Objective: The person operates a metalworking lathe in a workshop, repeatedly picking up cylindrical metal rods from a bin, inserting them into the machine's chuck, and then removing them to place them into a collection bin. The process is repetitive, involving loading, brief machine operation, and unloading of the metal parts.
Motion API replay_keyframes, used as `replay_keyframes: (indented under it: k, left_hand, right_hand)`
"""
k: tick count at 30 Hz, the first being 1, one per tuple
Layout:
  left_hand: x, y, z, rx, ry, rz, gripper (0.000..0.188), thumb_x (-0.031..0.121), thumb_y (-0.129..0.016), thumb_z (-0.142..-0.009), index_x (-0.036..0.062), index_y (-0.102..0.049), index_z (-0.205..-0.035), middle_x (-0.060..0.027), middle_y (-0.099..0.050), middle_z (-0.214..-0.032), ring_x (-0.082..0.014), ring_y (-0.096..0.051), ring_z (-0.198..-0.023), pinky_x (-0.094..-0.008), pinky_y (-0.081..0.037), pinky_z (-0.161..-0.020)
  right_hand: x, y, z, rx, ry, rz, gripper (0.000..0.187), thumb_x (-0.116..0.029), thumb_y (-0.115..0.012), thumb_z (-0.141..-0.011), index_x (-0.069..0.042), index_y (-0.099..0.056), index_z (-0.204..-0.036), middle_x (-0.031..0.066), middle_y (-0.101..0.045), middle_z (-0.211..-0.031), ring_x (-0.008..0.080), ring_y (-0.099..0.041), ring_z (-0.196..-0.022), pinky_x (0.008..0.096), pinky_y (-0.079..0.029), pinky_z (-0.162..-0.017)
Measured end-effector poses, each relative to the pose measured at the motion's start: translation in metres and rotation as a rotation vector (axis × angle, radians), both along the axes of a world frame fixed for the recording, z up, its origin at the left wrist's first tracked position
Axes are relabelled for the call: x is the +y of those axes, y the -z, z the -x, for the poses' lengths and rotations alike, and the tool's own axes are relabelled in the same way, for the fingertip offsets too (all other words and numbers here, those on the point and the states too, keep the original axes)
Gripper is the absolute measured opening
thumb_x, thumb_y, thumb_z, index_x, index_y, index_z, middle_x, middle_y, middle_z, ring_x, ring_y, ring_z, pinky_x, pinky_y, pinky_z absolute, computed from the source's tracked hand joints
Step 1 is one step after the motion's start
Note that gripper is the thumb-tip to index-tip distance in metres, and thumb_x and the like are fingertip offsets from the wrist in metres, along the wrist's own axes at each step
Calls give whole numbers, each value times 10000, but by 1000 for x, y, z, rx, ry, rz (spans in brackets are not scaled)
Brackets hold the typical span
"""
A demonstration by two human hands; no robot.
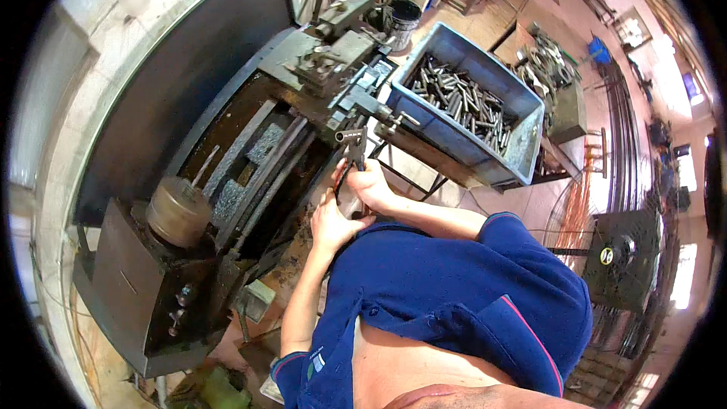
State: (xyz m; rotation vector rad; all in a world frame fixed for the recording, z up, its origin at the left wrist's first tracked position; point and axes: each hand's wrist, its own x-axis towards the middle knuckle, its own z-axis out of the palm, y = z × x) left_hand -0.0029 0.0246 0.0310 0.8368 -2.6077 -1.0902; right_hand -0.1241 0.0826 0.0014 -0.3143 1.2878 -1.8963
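Observation:
A dark, narrow hand tool [356,156] stands up between my two hands in front of the lathe [250,159]. Across its upper end lies a short metal tube [348,136] with an open round end; whether the tool clamps it cannot be made out. My right hand [369,185] is closed around the tool just below the tube. Lower and to the left, my left hand [332,223] is closed at the tool's lower end, its fingertips partly hidden. The lathe's round chuck [179,210] is at the left, with a thin rod sticking out of it.
A blue bin [462,136] full of short metal pieces stands beyond my right hand. The lathe's carriage [363,91] with its handles is just ahead. Behind the bin are a dark bucket [403,24] and a heap of metal parts [551,64]. A large fan [617,254] stands at the right.

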Motion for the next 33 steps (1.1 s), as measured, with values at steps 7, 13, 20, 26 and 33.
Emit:
replay_keyframes:
  k: [7,13,20,26,33]
  left_hand:
    - [1,35,-43,-2,-164,-380,412,162,-688,-707,-8,-562,-1061,-67,-604,-695,-74,-519,-560,-240,-432,-513]
    - [26,86,-127,-51,-561,-425,373,173,-673,-749,-45,-572,-1034,-83,-637,-791,-121,-576,-688,-252,-468,-640]
    - [87,77,-164,104,-781,-377,360,237,-646,-746,-25,-581,-983,-132,-639,-805,-167,-592,-714,-306,-475,-649]
    - [136,64,-251,332,-1297,-554,363,197,-659,-741,-43,-580,-1002,-74,-618,-755,-117,-559,-606,-251,-443,-509]
    - [230,125,-406,-227,-1658,-440,325,240,-644,-687,-8,-635,-897,-160,-637,-761,-225,-624,-716,-330,-483,-665]
  right_hand:
    - [72,-61,60,-155,12,-142,193,-41,-458,-730,8,-582,-870,167,-646,-827,71,-447,-445,214,-328,-390]
    - [106,-73,186,-547,-42,200,417,-207,-432,-822,106,-463,-1097,69,-532,-768,27,-293,-394,166,-271,-358]
    - [109,-60,210,-434,-399,373,833,-235,-625,-733,77,-150,-1342,243,-319,-1341,30,-356,-445,161,-308,-375]
    - [84,-42,142,-493,-817,259,878,-286,-712,-707,49,-203,-1339,214,-317,-1355,24,-363,-449,160,-316,-378]
    - [55,-44,45,-408,-1041,8,800,-393,-688,-710,56,-336,-1270,220,-476,-1219,5,-332,-417,141,-272,-378]
